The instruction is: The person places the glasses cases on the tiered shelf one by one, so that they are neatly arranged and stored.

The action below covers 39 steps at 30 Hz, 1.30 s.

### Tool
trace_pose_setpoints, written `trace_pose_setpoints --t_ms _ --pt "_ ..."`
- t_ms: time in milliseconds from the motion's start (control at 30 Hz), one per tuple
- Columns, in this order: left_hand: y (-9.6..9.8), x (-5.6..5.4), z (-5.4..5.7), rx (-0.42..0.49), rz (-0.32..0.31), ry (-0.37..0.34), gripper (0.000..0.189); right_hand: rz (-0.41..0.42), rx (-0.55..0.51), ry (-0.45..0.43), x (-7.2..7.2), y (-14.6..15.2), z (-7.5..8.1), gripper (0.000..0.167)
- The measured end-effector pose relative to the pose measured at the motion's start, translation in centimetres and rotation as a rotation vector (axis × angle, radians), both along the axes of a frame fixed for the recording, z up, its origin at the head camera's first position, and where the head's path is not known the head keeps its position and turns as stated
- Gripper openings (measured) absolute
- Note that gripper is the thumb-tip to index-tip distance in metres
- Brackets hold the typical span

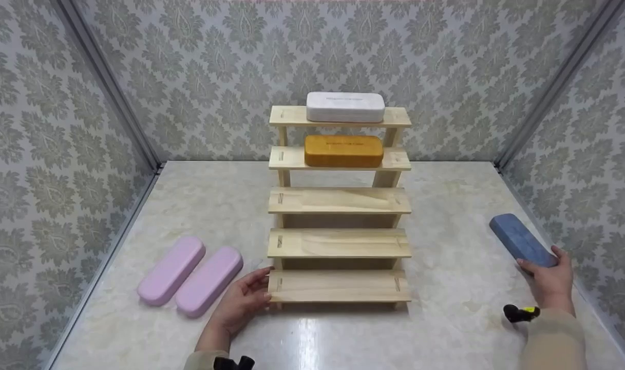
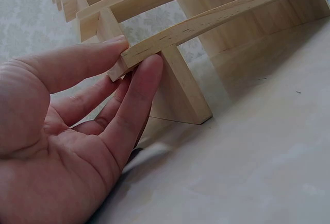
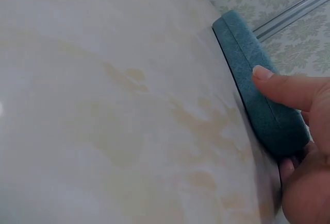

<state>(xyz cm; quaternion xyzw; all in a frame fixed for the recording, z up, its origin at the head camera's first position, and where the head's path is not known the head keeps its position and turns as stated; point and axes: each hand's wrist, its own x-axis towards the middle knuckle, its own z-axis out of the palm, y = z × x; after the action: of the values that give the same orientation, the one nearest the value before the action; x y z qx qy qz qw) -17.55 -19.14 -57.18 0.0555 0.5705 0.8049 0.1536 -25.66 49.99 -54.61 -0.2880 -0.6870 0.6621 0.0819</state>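
A light wooden stepped rack [image 1: 338, 285] with several shelves stands mid-table. My left hand [image 1: 244, 302] pinches the left end of its lowest shelf; in the left wrist view the thumb lies over the board [image 2: 170, 33] and the fingers go under it. Far to the right, my right hand [image 1: 553, 280] grips the near end of a blue glasses case [image 1: 522, 240], thumb on one side. The right wrist view shows this case [image 3: 258, 80] lying along the table surface. A white case [image 1: 345, 107] sits on the top shelf and a mustard-yellow case [image 1: 343, 151] on the second.
Two pink cases [image 1: 172, 271] lie side by side on the table [image 1: 446, 329], left of the rack and close to my left hand. Patterned wall panels [image 1: 214, 77] enclose the table at the back and both sides.
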Motion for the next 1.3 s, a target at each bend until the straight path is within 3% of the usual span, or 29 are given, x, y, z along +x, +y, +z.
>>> trace_pose_setpoints --t_ms 200,500,633,733,867,1300 --pt "0.0 0.0 0.0 0.005 0.020 -0.031 0.073 -0.010 0.053 -0.025 -0.1 -0.2 -0.1 0.110" --pt "0.0 0.0 -0.1 0.020 -0.002 -0.020 0.075 -0.058 -0.061 0.007 -0.1 -0.3 0.1 0.112" --pt "-0.1 0.1 0.0 0.024 -0.010 -0.007 0.074 -0.068 -0.031 0.000 -0.1 -0.4 0.6 0.108" --pt "-0.1 0.1 0.1 0.023 -0.019 0.006 0.073 -0.074 0.061 -0.032 -0.2 -0.5 1.0 0.104" --pt "0.0 0.1 0.2 0.015 -0.025 0.020 0.075 -0.100 0.081 -0.023 -0.3 -0.6 1.2 0.102" --pt "-0.2 -0.1 -0.1 0.025 -0.041 0.028 0.076 -0.133 -0.006 0.032 0.0 -0.6 1.4 0.103"
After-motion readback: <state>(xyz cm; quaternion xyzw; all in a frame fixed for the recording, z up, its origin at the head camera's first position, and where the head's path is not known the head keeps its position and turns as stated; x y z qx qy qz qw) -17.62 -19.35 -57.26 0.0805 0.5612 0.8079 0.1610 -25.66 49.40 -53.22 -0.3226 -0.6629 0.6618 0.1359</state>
